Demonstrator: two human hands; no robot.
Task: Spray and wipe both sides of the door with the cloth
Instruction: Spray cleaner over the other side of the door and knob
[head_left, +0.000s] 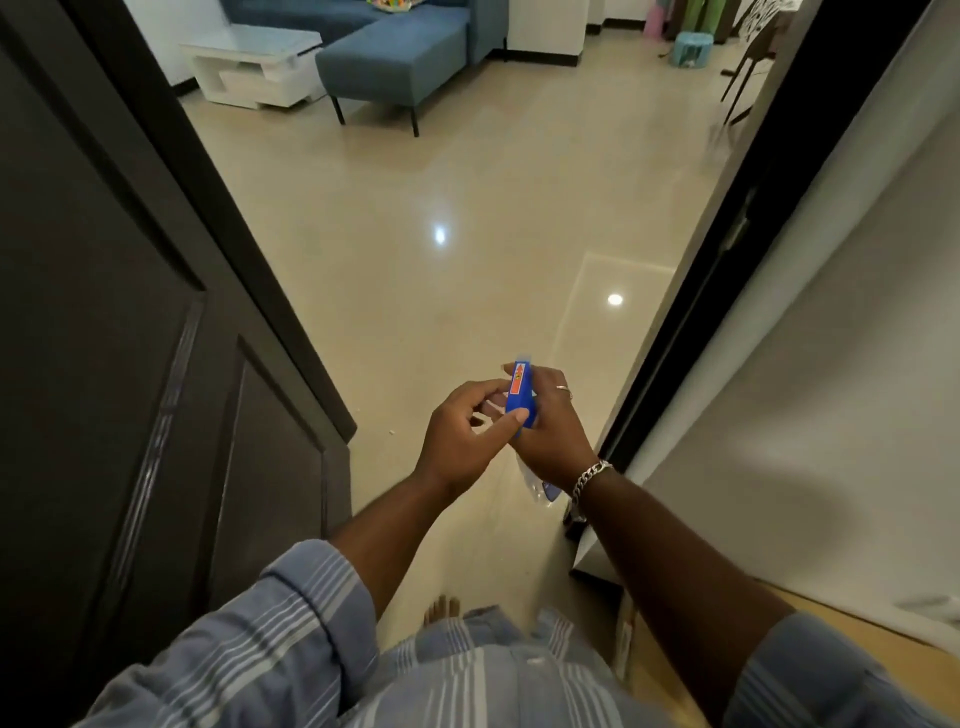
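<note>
On the far left I see the dark brown door. It stands open and fills that whole side of the view. Past its edge is the shiny cream floor, with two bright spots of light on it. Far back on the floor sit a white low table and a blue sofa.

In the middle I see my left hand. Its fingers are half curled, and the tip of the pointing finger touches the blue top of the spray bottle. I cannot tell if this hand really grips the bottle or only touches it.

Just to the right is my right hand. It is wrapped around the neck of the spray bottle and holds it tight. The blue top sticks up between the two hands and has an orange sticker on it. A bit of the clear bottle shows under the right wrist. There is a ring on one finger and a silver chain bracelet on the wrist.

Both arms come out of striped blue sleeves.

On the far right is the black door frame, and then a pale wall.

I do not see the cloth.
</note>
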